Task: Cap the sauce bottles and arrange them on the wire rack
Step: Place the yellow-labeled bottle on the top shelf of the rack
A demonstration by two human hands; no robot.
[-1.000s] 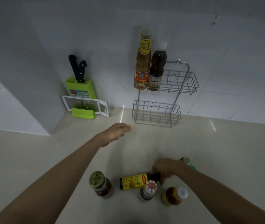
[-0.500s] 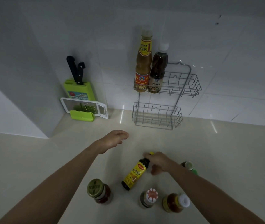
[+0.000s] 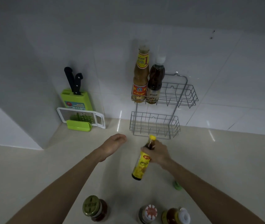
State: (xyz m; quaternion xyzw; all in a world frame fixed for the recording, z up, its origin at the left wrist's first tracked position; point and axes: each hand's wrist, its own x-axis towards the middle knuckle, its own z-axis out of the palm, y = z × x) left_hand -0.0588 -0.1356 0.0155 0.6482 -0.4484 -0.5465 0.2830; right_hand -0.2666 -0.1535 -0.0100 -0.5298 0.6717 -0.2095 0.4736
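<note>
Right hand (image 3: pixel 160 153): my fingers grasp yellow-capped bottle (image 3: pixel 140 166), long axis pointing up-frame at wire rack (image 3: pixel 155 126); left hand (image 3: pixel 114 143) released.

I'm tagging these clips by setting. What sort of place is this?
Most likely a home kitchen: a wire rack holding sauce bottles against a tiled wall, a green knife block with a grater in the corner, and jars on a countertop.

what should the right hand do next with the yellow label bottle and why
Probably lift the bottle into the upper basket of the wire rack, beside the two bottles there. The right hand grips its neck, the yellow cap is on, and that basket has room.
</note>
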